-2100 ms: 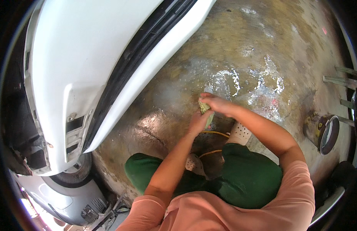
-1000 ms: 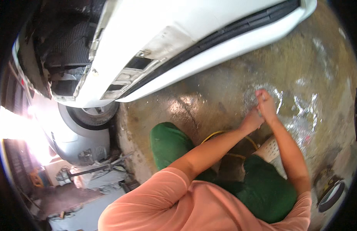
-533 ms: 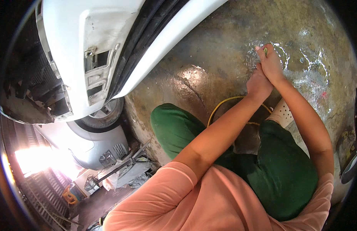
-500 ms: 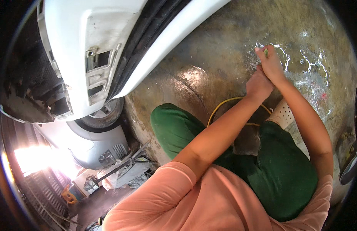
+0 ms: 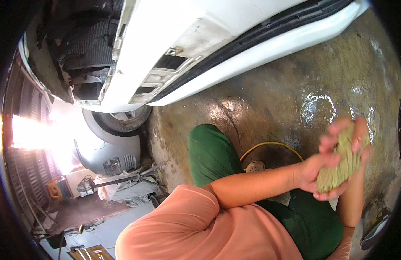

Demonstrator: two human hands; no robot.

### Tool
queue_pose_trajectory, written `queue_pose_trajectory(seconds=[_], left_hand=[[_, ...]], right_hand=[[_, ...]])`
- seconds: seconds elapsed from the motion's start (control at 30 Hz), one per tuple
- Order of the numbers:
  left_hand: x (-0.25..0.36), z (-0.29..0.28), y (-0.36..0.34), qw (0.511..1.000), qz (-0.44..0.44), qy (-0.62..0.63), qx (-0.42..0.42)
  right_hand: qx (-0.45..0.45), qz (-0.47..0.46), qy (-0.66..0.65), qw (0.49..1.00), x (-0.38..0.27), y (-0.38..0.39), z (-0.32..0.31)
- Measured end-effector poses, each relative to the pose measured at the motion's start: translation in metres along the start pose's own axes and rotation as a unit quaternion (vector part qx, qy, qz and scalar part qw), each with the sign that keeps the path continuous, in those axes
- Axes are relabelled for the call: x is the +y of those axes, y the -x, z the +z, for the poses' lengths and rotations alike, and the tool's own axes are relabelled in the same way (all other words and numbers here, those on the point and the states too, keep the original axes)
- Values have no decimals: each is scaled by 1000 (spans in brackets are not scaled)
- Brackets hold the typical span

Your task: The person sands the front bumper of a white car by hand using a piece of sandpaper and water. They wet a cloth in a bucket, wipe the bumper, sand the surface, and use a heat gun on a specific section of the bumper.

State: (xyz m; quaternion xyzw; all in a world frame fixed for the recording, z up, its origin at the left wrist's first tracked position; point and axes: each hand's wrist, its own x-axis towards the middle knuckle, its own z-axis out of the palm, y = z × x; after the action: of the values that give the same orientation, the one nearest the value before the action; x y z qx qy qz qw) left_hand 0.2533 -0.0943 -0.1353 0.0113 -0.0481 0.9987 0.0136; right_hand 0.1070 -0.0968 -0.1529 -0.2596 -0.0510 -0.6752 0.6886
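Note:
A crumpled olive-green cloth point(image 5: 342, 162) is bunched between both my hands, on the right side of the view. My left hand point(image 5: 312, 172) grips its lower left end, with fingers curled under it. Around its upper end are the fingers of my right hand point(image 5: 360, 130), somewhat blurred, the palm hidden behind the cloth. Both hands are raised above the wet concrete floor point(image 5: 261, 104) and my bent knees.
A white car body panel point(image 5: 235, 65) with a black trim strip crosses the upper left. A yellow hose point(image 5: 274, 143) curves along the floor by my foot. Farther left stand a silver car part point(image 5: 111, 151) with a wheel point(image 5: 122, 123). A dark-rimmed container point(image 5: 376, 232) is at lower right.
My hands have come up and nearer from low over the floor, and the cloth, mostly hidden before, now shows between them. The view has shifted, with the white panel farther right.

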Motion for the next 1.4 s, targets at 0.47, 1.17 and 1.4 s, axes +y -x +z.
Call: queue_pose_trajectory(seconds=[0.47,1.17,1.4], left_hand=[[62,-75,40,752,-55,-539,375],[37,-173,29,454,-66,-687,563],[29,-117,23,460,-33,-718,522]], right_hand=[[325,190,499,780,55,-6,-13],[466,151,658,572,120,67,-124],[520,105,626,571,80,73,-104]])
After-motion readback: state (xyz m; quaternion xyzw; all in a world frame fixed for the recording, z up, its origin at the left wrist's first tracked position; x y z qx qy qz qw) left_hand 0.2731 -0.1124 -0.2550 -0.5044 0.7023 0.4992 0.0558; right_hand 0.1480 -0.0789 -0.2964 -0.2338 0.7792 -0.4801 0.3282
